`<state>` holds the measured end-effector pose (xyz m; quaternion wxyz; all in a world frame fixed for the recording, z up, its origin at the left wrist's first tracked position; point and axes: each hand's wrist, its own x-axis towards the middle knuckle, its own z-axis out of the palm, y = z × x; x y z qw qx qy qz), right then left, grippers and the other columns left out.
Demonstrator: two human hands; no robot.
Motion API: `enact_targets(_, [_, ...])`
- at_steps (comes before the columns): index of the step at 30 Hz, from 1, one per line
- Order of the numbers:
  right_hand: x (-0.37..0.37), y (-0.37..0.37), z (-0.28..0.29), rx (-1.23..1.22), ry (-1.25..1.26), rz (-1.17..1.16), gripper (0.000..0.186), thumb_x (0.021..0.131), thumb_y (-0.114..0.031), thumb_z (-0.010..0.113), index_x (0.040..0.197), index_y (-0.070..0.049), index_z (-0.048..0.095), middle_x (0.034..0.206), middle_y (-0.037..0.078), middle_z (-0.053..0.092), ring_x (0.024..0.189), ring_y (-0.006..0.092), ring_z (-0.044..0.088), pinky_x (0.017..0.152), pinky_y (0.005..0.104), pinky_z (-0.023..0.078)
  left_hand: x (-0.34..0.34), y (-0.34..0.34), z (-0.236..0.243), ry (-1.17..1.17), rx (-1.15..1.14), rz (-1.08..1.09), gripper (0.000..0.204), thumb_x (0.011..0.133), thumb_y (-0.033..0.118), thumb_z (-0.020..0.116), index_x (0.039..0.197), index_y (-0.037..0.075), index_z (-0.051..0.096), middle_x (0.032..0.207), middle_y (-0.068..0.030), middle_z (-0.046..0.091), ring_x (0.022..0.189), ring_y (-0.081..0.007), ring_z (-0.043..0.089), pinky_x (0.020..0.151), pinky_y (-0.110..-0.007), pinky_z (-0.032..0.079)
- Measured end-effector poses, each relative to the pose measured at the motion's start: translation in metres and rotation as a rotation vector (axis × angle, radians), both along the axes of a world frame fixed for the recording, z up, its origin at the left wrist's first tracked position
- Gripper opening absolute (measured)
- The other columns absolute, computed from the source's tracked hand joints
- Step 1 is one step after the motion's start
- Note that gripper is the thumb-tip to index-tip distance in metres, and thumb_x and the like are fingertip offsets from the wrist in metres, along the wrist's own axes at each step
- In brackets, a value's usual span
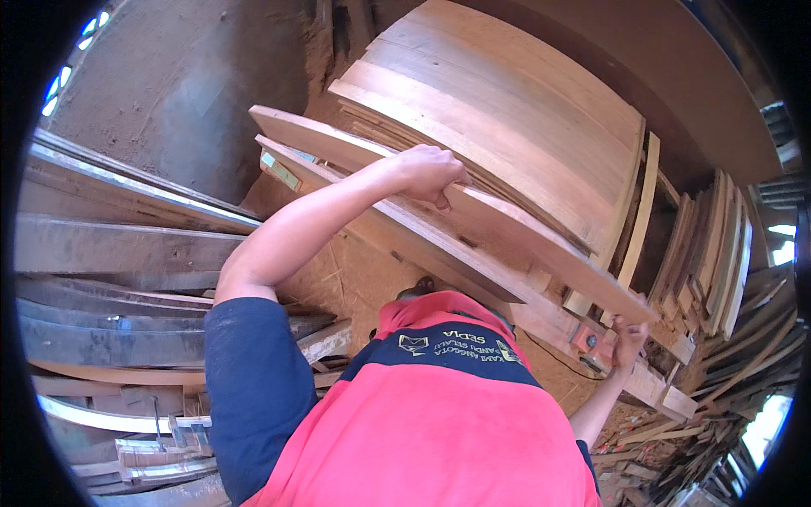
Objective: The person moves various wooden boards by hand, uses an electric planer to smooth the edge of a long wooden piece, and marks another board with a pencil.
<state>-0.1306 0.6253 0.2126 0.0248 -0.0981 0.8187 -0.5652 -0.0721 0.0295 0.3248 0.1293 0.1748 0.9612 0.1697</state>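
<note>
A long, flat wooden plank (528, 239) lies slantwise in front of me, its far-left end higher in view than its right end. My left hand (431, 175) is closed over its upper edge, left of the middle, with the thumb on the near face. At the plank's right end, my right hand (628, 341) grips the lower corner with bent fingers. Beneath the plank is a narrow wooden bench (549, 325) with a dark flat strip (473, 269) along its near side. An orange-red box-like fitting (585, 339) sits on the bench close to my right hand.
Wide boards (507, 93) form a large stack just beyond the plank. More boards (714, 253) stand on edge at the right, with scrap strips (752, 346) heaped behind. Long timbers (127, 245) line the left side. Sawdust covers the floor (342, 270) near my body.
</note>
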Motion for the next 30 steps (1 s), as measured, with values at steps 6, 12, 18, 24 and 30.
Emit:
enact_targets(6, [0.047, -0.008, -0.046, 0.12, -0.224, -0.021, 0.034, 0.083, -0.017, 0.082, 0.109, -0.003, 0.067, 0.096, 0.002, 0.069, 0.084, 0.0108, 0.062, 0.074, 0.0273, 0.049, 0.006, 0.01, -0.049, -0.052, -0.117, -0.066, 0.049, 0.072, 0.029, 0.084, 0.117, 0.017, 0.072, 0.095, -0.0161, 0.074, 0.093, -0.0357, 0.071, 0.079, -0.047, 0.056])
enact_targets(12, [0.045, -0.004, -0.08, 0.346, -0.37, 0.048, 0.038, 0.078, -0.012, 0.087, 0.109, -0.004, 0.068, 0.093, 0.003, 0.069, 0.078, 0.0127, 0.062, 0.069, 0.0288, 0.05, 0.023, 0.004, -0.095, 0.017, -0.141, -0.057, 0.047, 0.072, 0.029, 0.084, 0.115, 0.018, 0.072, 0.087, -0.0126, 0.074, 0.087, -0.0338, 0.072, 0.073, -0.046, 0.057])
enact_targets(18, [0.044, -0.058, -0.08, 0.332, -0.153, 0.325, 0.041, 0.073, -0.014, 0.09, 0.106, -0.001, 0.07, 0.091, 0.002, 0.068, 0.082, 0.012, 0.062, 0.071, 0.029, 0.051, 0.043, -0.024, -0.119, 0.004, -0.206, 0.025, 0.044, 0.07, 0.029, 0.084, 0.112, 0.02, 0.074, 0.087, -0.0122, 0.074, 0.086, -0.033, 0.073, 0.073, -0.046, 0.057])
enact_targets(24, [0.049, -0.092, -0.076, 0.295, -0.153, 0.321, 0.042, 0.071, -0.014, 0.091, 0.105, 0.0, 0.07, 0.095, 0.003, 0.07, 0.083, 0.0134, 0.064, 0.072, 0.0292, 0.052, 0.059, -0.044, -0.128, -0.038, -0.222, 0.074, 0.044, 0.071, 0.027, 0.084, 0.113, 0.022, 0.074, 0.091, -0.0113, 0.075, 0.088, -0.0311, 0.073, 0.074, -0.044, 0.057])
enact_targets(30, [0.052, -0.102, -0.086, 0.4, 0.058, 0.394, 0.045, 0.07, -0.008, 0.09, 0.109, -0.001, 0.07, 0.113, 0.012, 0.067, 0.105, 0.0289, 0.065, 0.093, 0.0385, 0.051, 0.062, -0.054, -0.14, -0.017, -0.22, 0.118, 0.041, 0.069, 0.029, 0.085, 0.108, 0.019, 0.075, 0.086, -0.0125, 0.074, 0.085, -0.0329, 0.072, 0.072, -0.045, 0.057])
